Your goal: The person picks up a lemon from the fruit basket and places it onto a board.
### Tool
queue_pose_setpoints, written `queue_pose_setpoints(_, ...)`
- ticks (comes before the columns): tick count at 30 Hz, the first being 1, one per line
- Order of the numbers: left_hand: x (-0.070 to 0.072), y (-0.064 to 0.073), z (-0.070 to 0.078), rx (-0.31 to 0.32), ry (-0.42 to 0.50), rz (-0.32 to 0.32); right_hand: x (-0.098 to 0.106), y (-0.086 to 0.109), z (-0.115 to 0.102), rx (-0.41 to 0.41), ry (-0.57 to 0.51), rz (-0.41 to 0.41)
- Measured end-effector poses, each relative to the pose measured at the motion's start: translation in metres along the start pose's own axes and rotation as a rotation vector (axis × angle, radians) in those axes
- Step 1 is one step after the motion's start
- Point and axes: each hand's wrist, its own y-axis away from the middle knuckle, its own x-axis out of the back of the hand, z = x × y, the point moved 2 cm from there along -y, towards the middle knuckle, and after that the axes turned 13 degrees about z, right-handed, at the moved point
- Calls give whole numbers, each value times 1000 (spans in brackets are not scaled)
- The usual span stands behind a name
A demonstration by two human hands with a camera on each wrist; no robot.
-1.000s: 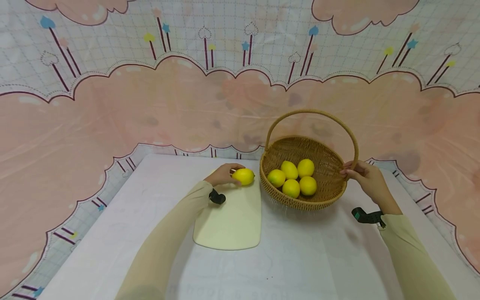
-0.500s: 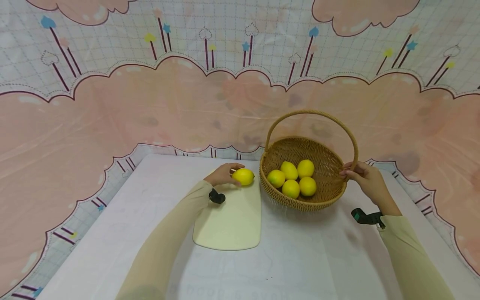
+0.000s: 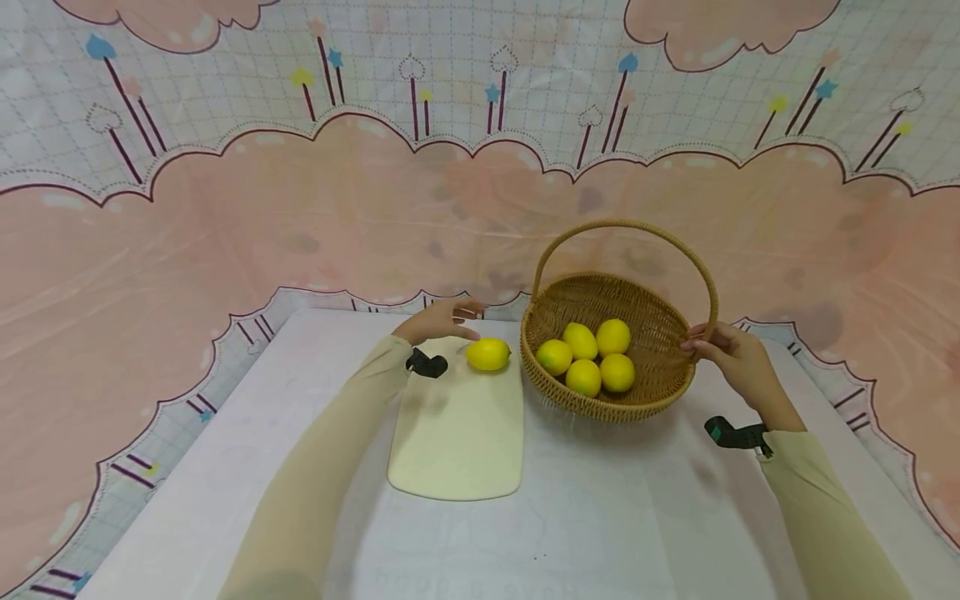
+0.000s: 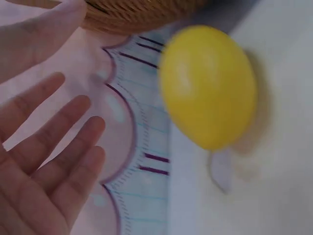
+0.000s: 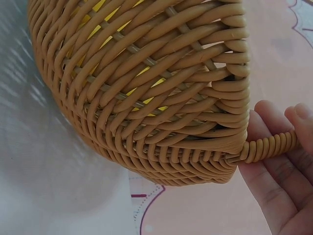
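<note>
Toward the far end of a cream board [image 3: 457, 442], close to its right edge, a lone lemon [image 3: 488, 355] lay on its side, its tip pointing right. The left hand [image 3: 442, 322] hung just to the left of it and a little farther back, its fingers [image 4: 61, 125] spread and released; seen from the wrist, a gap showed between them and the fruit.

Just past the board's right edge stood a wicker basket [image 3: 656, 333], its opening facing the person, with a narrow gap between its rim and the lemon's tip. Five more lemons [image 3: 583, 378] sat together in its left and lower part. Its handle [image 3: 626, 222] arched overhead, and at the right foot of that arch, beside the rim, the right hand [image 3: 738, 367] grasped it, thumb and fingers round the coiled cane.

Open room was widest on the near side: the board's surface ran from the lemon to its rounded near edge, and white tabletop [image 3: 600, 508] spread beyond. A pink-and-white patterned cloth [image 3: 375, 208] rose behind the tabletop's far edge.
</note>
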Motion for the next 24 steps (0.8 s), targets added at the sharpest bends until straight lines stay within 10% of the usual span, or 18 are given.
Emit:
queue_pose_setpoints(15,-7,-30,92,-115,-72,-269,0,0,-2,10,-16,8)
queue_pose_setpoints(24,-32,-61,118,-122,-220,-391,-1,0,-2,26,-33,18)
